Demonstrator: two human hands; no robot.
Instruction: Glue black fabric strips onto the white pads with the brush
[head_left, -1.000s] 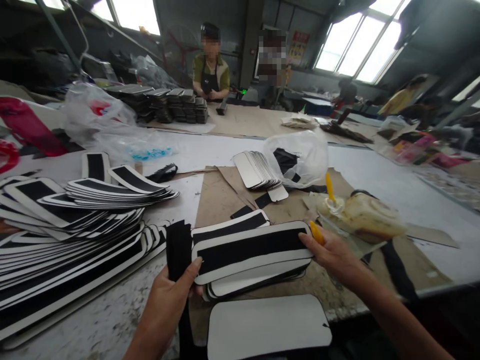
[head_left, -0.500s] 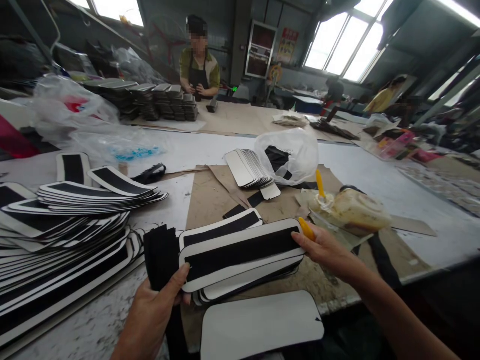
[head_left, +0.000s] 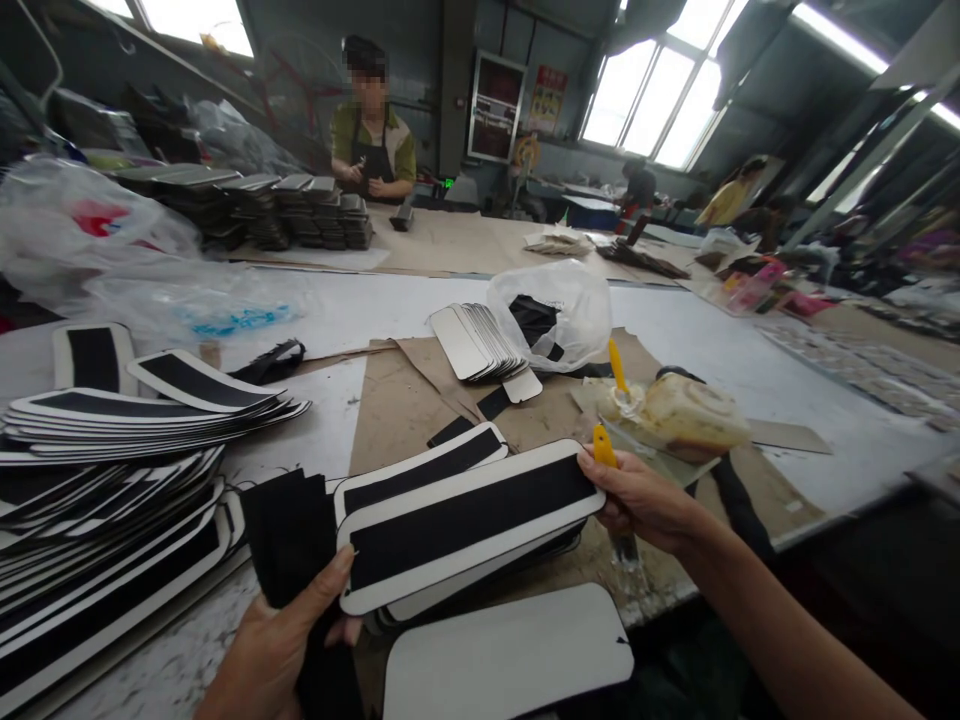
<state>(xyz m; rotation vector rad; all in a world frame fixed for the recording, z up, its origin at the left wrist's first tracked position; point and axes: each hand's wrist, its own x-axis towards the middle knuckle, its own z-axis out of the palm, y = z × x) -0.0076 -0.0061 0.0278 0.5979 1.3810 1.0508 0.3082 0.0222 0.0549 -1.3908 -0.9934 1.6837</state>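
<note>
- You are holding a white panel with a black strip [head_left: 469,520] by its two ends, just above the near edge of the worktop [head_left: 187,650], over a few like pieces and a plain white panel [head_left: 510,655] that is overhanging that edge.
- Your left hand [head_left: 277,650] is closing its fingers on the panel's left end, thumb pressing on top; dark fabric strips [head_left: 289,530] are lying partly under that hand, and I cannot tell whether it is gripping them too.
- Your right hand [head_left: 637,495] is pinching the right end with its fingertips while keeping a yellow-handled brush [head_left: 604,450] tucked in the same hand.
- Keep the panel level and the grip on the white margins, I would judge, so the black strip is not being smudged or shifted, and keep the brush tip turned away from it.
- Toward the left edge, the big fanned stack of finished panels [head_left: 112,480] is lying; mid-worktop, a glue pot [head_left: 675,420] and a clear bag [head_left: 555,310] are sitting on brown paper.
- At the far edge, another person [head_left: 371,140] is working beside dark stacks [head_left: 262,205].
- Compared with a second ago, the panel is tilting more, its left end dropping lower toward you, and both hands are keeping their hold.
</note>
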